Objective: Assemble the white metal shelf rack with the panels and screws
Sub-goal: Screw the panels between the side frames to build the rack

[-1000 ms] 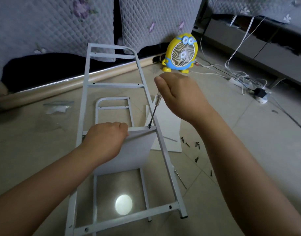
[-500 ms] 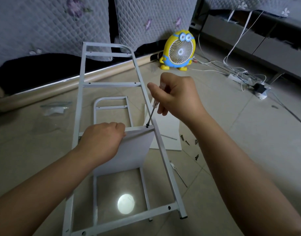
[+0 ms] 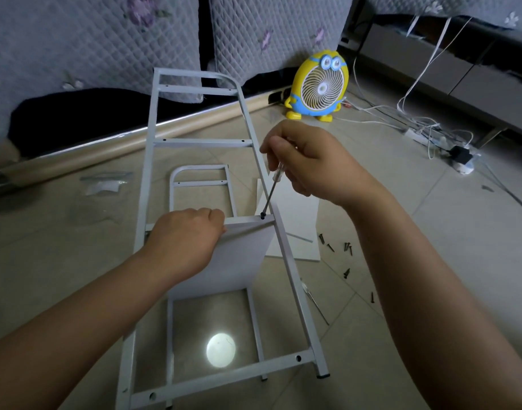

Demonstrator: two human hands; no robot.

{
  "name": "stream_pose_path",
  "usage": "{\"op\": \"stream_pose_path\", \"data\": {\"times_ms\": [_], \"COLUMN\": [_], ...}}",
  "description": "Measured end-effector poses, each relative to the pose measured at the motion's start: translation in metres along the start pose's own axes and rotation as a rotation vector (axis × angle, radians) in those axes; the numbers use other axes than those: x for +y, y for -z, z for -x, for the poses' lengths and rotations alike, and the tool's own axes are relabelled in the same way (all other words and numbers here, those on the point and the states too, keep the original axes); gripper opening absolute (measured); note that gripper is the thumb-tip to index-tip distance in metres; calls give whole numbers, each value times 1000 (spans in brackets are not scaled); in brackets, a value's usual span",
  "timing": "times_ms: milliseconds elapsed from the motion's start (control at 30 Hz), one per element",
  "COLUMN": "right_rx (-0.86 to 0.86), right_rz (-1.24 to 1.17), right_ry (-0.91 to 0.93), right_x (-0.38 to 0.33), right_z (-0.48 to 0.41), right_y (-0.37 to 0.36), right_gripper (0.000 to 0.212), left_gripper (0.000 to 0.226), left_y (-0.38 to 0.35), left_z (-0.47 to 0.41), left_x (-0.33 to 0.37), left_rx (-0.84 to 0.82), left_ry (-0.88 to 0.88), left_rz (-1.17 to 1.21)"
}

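**Fitting One Screw**

My left hand grips one panel against the frame. My right hand grips one screwdriver, tip on one screw at the frame's right rail. About six loose screws lie right of it.

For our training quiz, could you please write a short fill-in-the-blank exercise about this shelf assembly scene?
1. The right hand holds a ____ with its tip on a black screw.
2. The left hand grips the top edge of the white ____.
3. On the floor, loose screws lie to the ____ of the frame.
Missing words: screwdriver; panel; right.
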State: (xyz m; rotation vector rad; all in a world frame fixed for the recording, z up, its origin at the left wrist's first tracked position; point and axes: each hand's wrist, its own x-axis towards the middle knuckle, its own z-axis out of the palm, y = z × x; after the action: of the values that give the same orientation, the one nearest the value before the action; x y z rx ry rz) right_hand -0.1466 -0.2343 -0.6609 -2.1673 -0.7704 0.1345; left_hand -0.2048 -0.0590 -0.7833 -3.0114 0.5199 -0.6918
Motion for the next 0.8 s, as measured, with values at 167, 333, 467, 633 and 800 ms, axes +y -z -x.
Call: {"op": "stream_pose_path", "data": {"times_ms": [167, 333, 467, 633, 800], "right_rx": [-195, -117, 188, 241, 167], "right_rz": [-215, 5, 341, 554, 420], "right_ry": [-92, 0, 138, -14, 81], "right_x": [-3, 1, 11, 3, 8], "right_z": [5, 6, 5, -1, -1], "right_y": [10, 17, 4, -3, -6], "right_gripper": [22, 11, 32, 52, 39], "left_gripper": [16, 21, 28, 34, 21], "left_y": [2, 1, 2, 2, 0], "left_z": [0, 0, 1, -1, 0], "left_x": [0, 2, 2, 1, 1], "left_rx": [-2, 61, 33, -3, 34], "left_ry": [-18, -32, -31, -11, -19], "left_rz": [35, 9, -6, -39, -36]}}
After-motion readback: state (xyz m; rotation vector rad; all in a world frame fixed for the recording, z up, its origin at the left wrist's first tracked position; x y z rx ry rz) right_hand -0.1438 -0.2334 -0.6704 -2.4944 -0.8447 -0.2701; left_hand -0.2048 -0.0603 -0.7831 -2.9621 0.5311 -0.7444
